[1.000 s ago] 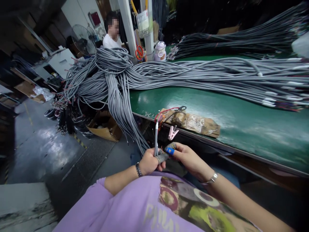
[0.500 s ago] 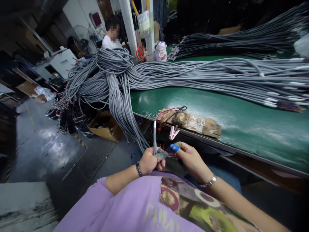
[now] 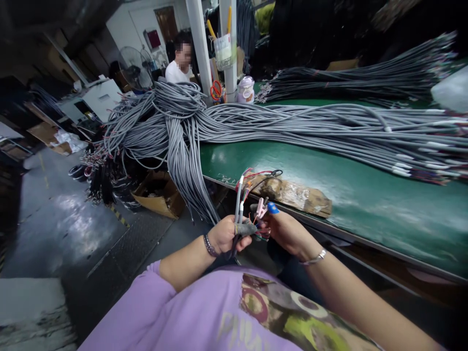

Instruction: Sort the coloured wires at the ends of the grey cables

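My left hand is closed around two grey cables that stand up from the fist. White sleeves show near their tops, and thin coloured wires come out there. A grey cover sits on my left thumb. More thin wires in green, red and orange spread between the two hands. My right hand, with blue tape on the thumb, closes on a pink clothespin at the table edge. Its fingers partly hide behind the clothespin and wires.
A taped cardboard piece lies at the edge of the green table, with a black-and-red lead by it. Long grey cables run across the table and hang off its left end. A co-worker is behind the post; an open carton stands on the floor.
My right hand has risen from the wires to the pink clothespin. A second white-sleeved cable end now shows upright by my left hand. The view has tipped slightly upward.
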`<state>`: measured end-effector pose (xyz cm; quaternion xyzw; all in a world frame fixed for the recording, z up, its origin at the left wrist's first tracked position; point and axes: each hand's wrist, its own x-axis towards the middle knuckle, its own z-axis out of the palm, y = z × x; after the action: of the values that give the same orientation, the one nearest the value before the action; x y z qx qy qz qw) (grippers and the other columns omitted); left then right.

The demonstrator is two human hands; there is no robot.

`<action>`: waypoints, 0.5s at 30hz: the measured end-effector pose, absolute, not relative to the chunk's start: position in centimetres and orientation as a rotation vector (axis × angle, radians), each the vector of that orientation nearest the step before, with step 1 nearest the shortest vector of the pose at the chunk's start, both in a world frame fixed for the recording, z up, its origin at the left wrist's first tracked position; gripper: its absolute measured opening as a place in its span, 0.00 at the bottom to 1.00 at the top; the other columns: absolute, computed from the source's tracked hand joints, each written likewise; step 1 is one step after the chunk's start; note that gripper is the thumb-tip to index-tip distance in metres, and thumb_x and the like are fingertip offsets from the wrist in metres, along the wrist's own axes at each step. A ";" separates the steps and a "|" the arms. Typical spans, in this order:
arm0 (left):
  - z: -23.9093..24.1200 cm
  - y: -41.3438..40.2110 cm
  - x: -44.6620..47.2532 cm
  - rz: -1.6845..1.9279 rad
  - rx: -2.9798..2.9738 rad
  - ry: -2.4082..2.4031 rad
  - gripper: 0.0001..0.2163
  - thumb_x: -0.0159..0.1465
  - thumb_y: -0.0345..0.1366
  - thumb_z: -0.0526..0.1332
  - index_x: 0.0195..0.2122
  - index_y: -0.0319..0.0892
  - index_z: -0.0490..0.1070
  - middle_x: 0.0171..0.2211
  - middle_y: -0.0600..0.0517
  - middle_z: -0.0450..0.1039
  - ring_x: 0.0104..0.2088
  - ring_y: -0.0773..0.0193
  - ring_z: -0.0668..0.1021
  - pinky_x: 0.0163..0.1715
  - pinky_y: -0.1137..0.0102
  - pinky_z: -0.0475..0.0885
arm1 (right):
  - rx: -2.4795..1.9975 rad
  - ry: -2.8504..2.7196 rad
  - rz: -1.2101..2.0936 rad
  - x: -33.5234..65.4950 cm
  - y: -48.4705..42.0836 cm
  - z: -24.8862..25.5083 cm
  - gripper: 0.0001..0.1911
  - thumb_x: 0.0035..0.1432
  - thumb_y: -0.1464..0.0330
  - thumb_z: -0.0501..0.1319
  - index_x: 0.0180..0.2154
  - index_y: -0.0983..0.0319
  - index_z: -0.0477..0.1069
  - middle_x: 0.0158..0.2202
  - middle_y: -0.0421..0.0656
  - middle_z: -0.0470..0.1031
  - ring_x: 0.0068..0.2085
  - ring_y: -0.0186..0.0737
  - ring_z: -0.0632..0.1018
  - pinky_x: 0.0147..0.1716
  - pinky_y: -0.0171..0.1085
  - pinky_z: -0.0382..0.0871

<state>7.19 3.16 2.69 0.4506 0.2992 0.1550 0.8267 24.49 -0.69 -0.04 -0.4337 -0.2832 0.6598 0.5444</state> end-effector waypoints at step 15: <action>1.8 4.8 9.1 0.152 0.847 0.518 0.20 0.43 0.45 0.73 0.26 0.40 0.65 0.10 0.57 0.62 0.09 0.71 0.63 0.10 0.76 0.53 | -0.777 -0.307 1.541 22.7 1.0 0.0 0.23 0.47 0.48 0.68 0.28 0.62 0.75 0.22 0.42 0.76 0.23 0.37 0.75 0.25 0.35 0.72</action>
<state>9.10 4.79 1.82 0.4057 0.2484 0.0729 0.8766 22.66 0.97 0.01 -0.3408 -0.1347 0.6756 0.6398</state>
